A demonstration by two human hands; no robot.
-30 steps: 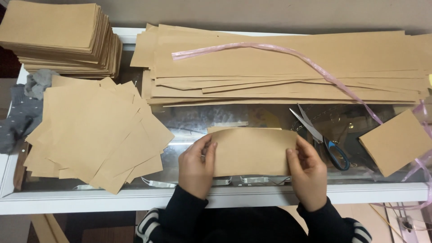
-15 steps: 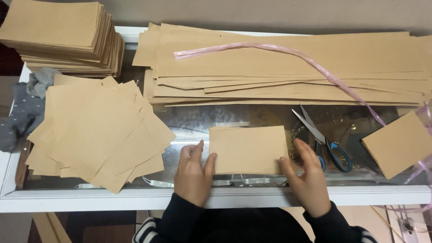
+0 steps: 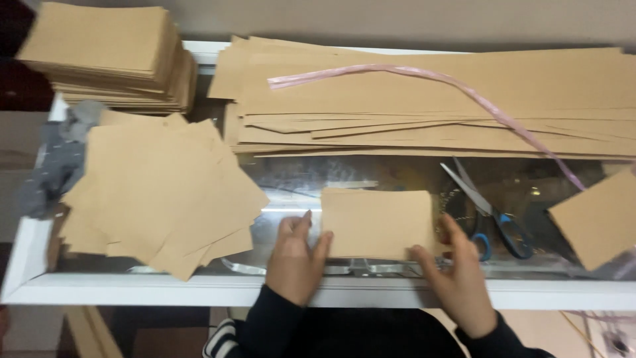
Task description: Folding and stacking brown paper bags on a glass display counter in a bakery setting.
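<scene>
Only the head view here, looking straight down at a glass-topped counter with a white frame (image 3: 132, 290).

Lower middle of the frame: a small rectangular piece of brown kraft paper (image 3: 377, 222) lies flat on the glass, and both hands are on it. The left hand (image 3: 295, 255) sits at its left edge, fingers (image 3: 322, 242) stretched out flat and resting against the edge, not curled around anything. The right hand (image 3: 457, 272) is at the lower right corner, fingers spread loosely with the thumb touching the paper's bottom edge; it's pressing or steadying, not pinching as far as I can tell. Dark sleeves run off the bottom edge.

Just right of the right hand, a pair of blue-handled scissors (image 3: 487, 212) lies on the glass, blades pointing to the upper left. Further right, near the edge of the frame, there's a single tilted brown paper rectangle (image 3: 596, 219).

Left of centre is a messy fanned pile of brown paper sheets (image 3: 159, 192), and upper left a neat tall stack of cut brown paper (image 3: 109, 53). Across the top right, a wide stack of long brown paper strips (image 3: 430, 106) with a pink plastic ribbon (image 3: 464, 89) trailing over it toward the right. A grey cloth-like thing (image 3: 59, 159) sits at the far left, too blurry to identify.
</scene>
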